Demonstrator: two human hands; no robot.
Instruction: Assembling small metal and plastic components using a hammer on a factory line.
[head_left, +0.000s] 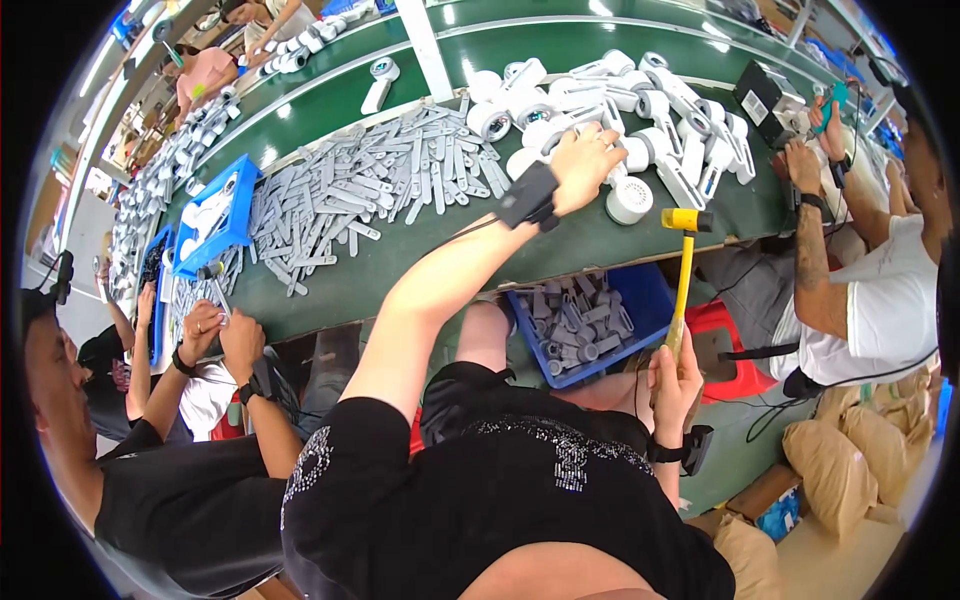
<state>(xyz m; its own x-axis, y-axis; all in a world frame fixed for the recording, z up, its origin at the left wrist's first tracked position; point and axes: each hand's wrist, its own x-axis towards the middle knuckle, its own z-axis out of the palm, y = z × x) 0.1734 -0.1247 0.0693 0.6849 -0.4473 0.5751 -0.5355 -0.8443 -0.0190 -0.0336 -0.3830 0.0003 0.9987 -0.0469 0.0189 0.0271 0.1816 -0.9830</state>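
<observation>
My left hand (590, 165) reaches across the green bench, its fingers closed around a white handheld fan (629, 201) with a round, perforated head. That fan lies at the near edge of a heap of similar white fans (685, 130), and the palm side of the hand is hidden. In my right hand (677, 385) is a mallet (684, 275) with a yellow handle and a yellow and black head, held upright near the bench's front edge. Left of my left hand spreads a large pile of flat grey strips (370, 180), which look like handle covers.
Below the bench edge stands a blue crate (640, 300) full of grey parts. A blue tray (240, 205) holds white parts on the left. Co-workers sit close on both sides, their hands (225, 335) over the bench. A black box (768, 98) stands at right.
</observation>
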